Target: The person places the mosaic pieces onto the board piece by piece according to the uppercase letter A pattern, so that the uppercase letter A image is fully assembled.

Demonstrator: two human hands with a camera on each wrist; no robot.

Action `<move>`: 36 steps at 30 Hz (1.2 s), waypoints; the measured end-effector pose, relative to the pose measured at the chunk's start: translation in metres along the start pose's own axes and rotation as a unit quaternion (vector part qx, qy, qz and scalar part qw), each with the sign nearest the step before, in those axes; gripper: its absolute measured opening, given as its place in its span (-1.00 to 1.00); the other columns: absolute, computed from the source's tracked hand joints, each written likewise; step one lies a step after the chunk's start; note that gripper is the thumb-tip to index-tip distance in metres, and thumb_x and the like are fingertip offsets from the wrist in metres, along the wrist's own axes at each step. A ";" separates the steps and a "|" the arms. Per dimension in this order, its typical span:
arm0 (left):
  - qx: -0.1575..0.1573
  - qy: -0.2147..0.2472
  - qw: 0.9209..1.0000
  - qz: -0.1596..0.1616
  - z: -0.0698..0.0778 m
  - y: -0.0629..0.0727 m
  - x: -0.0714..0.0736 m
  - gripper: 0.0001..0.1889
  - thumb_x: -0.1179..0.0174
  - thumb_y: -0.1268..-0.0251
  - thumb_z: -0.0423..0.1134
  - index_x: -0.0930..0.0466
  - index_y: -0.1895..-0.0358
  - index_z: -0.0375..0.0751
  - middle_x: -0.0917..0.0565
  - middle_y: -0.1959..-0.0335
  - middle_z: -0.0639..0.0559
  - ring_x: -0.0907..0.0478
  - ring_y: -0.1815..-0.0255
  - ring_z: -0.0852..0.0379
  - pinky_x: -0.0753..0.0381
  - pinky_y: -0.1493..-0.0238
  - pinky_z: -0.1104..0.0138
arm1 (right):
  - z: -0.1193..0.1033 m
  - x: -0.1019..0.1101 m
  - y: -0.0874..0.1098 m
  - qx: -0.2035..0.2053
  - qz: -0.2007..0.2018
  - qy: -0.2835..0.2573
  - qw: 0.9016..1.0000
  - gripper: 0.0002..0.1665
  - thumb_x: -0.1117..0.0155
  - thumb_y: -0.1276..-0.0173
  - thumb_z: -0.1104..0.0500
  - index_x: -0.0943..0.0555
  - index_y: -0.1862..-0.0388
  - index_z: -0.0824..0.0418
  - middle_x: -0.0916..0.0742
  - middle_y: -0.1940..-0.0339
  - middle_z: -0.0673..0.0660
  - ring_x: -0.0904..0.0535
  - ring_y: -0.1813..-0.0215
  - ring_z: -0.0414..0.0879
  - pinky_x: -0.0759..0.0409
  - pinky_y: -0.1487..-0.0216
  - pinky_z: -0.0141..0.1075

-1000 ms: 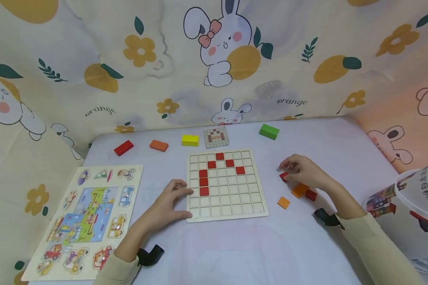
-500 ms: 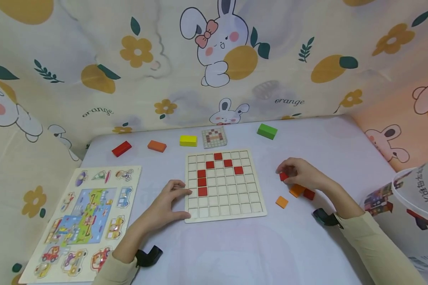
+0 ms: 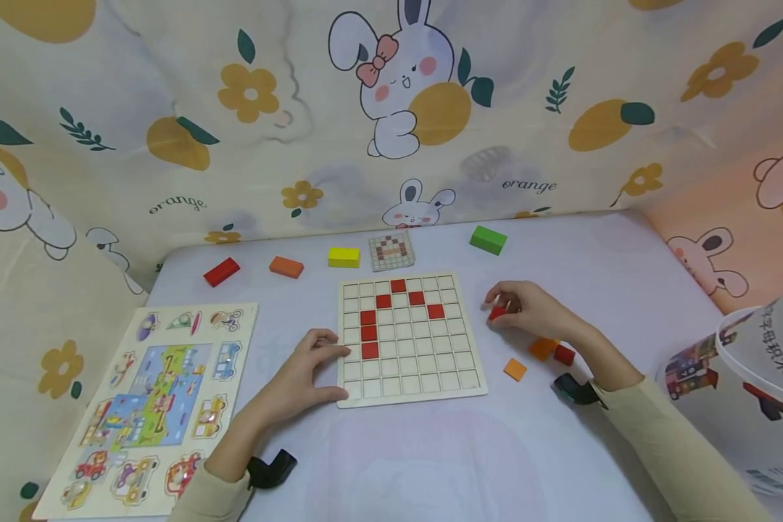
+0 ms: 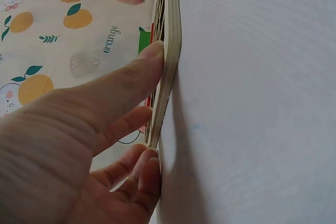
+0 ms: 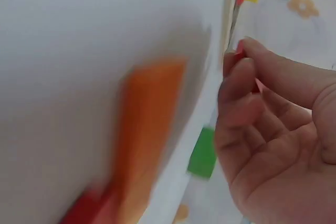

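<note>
One red block is pinched in the right hand. The board is touched along its left edge by the left hand, thumb and fingers spread.

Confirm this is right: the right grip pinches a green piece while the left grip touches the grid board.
Not quite: the head view shows the piece in the right grip is red, not green. The left grip does touch the grid board.
</note>
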State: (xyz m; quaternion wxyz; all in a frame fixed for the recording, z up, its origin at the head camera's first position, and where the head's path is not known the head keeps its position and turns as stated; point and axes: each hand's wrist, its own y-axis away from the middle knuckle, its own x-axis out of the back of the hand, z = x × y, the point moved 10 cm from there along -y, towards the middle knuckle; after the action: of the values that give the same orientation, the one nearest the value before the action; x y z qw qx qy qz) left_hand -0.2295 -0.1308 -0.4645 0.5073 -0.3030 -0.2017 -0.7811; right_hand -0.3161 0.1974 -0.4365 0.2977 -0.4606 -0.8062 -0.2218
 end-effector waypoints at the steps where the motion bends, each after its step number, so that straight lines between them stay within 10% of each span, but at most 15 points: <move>1: 0.000 0.000 1.000 0.000 0.000 0.000 0.000 -0.33 -0.58 0.04 -0.19 -0.58 -0.24 -0.10 -0.32 -0.30 0.00 -0.31 -0.26 0.03 -0.38 -0.34 0.03 | -0.004 -0.003 -0.005 0.003 -0.003 -0.005 1.000 -0.76 -0.41 -0.26 0.36 -0.63 0.10 0.31 -0.63 0.33 0.08 -0.48 0.31 -0.02 -0.50 0.31 -0.36; 15: 0.004 0.002 1.000 0.001 -0.002 0.000 0.001 -0.32 -0.59 0.05 -0.19 -0.58 -0.24 -0.10 -0.32 -0.30 0.01 -0.32 -0.25 0.03 -0.39 -0.33 0.04 | -0.065 -0.056 -0.042 0.073 -0.077 -0.005 0.994 -0.72 -0.21 -0.31 0.51 -0.69 0.08 0.29 -0.71 0.07 0.14 -0.50 0.12 -0.01 -0.54 0.10 -0.22; 36: 0.007 0.004 1.000 -0.002 -0.002 0.000 0.001 -0.34 -0.58 0.04 -0.21 -0.59 -0.23 -0.13 -0.32 -0.31 -0.02 -0.31 -0.28 0.00 -0.37 -0.35 0.03 | -0.056 -0.061 -0.045 0.055 -0.059 0.004 0.997 -0.75 -0.38 -0.23 0.45 -0.72 0.11 0.28 -0.65 0.27 0.06 -0.49 0.22 -0.05 -0.54 0.17 -0.24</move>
State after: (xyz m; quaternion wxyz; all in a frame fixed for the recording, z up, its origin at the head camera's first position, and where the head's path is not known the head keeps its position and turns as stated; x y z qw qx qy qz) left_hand -0.2301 -0.1322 -0.4654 0.5086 -0.2959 -0.2057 -0.7819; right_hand -0.3154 0.1034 -0.4413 0.3126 -0.3942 -0.8417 -0.1961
